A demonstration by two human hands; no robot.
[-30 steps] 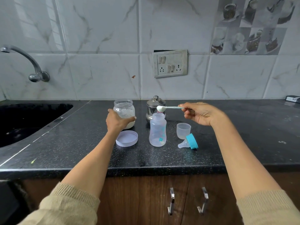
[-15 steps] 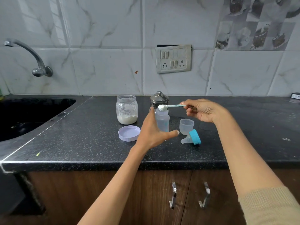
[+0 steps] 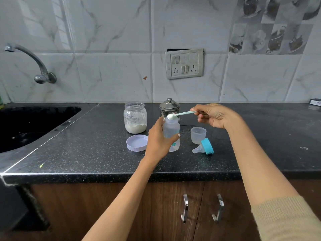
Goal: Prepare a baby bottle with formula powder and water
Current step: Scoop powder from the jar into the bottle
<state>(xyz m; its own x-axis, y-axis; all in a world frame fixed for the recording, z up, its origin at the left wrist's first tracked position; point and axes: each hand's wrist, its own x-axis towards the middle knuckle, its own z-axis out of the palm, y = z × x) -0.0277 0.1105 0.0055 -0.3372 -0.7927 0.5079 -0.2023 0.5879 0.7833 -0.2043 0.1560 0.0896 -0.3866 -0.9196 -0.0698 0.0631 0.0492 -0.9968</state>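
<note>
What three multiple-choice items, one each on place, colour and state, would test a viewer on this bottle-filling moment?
1. Where is the spoon's bowl?
A. inside the jar
B. over the bottle's mouth
C. on the counter

2. What colour is the nipple's ring?
A. blue
B. red
C. yellow

3. What state is the powder jar in?
A. lidded
B. tipped over
C. open, lid lying beside it

Key: 1 B, the right hand holds the loaded spoon over the bottle, which the left hand grips. 2 A, the ring is blue. 3 C, the jar stands upright and open, its lid on the counter.
</note>
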